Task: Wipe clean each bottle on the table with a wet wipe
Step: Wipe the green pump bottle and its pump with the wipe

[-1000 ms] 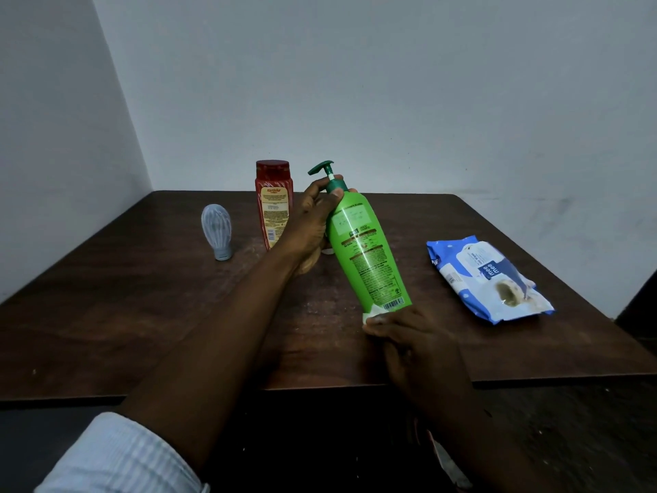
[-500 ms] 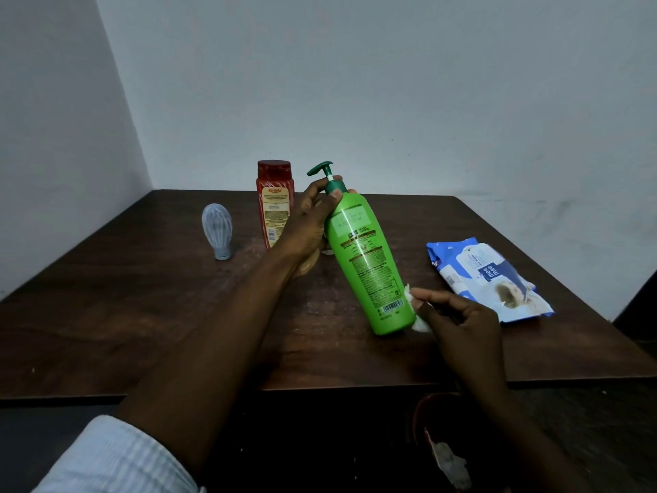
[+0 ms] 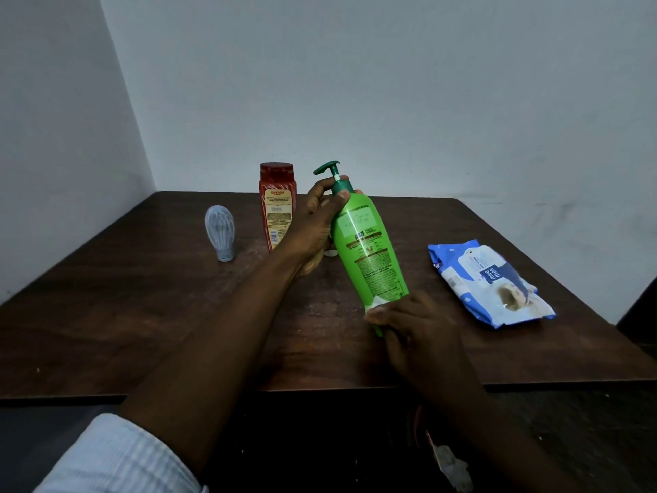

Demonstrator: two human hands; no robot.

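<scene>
Green pump bottle (image 3: 368, 256) is held tilted above the middle of the counter (image 3: 142, 314), its pump head leaning toward 11 o'clock and its base toward 5 o'clock. It looks like smooth, glossy, fairly stiff plastic, probably slippery once damp, and likely carries some weight if it is full. The neck just under the pump is the sensible place to hold it, since the narrow collar gives the fingers a stop. That is where the left hand (image 3: 313, 225) has it, fingers and thumb curled round the shoulder and collar. The right hand (image 3: 412, 329) wraps the base, its grip closed on the bottle with a white wet wipe (image 3: 376, 304) pressed under the fingers; only a small edge of the wipe shows.

Half a second earlier the right hand sat at the 3 o'clock side of the base with the wipe pinched at its fingertips; it has now slid under and round the bottom. The bottle's tilt and the left hand's hold are unchanged.

At 11 o'clock stands a red bottle (image 3: 276, 206), upright, and further toward 10 o'clock a small pale bottle (image 3: 220, 233) stands on its cap. The blue wipes pack (image 3: 487, 282) lies flat at 3 o'clock.
</scene>
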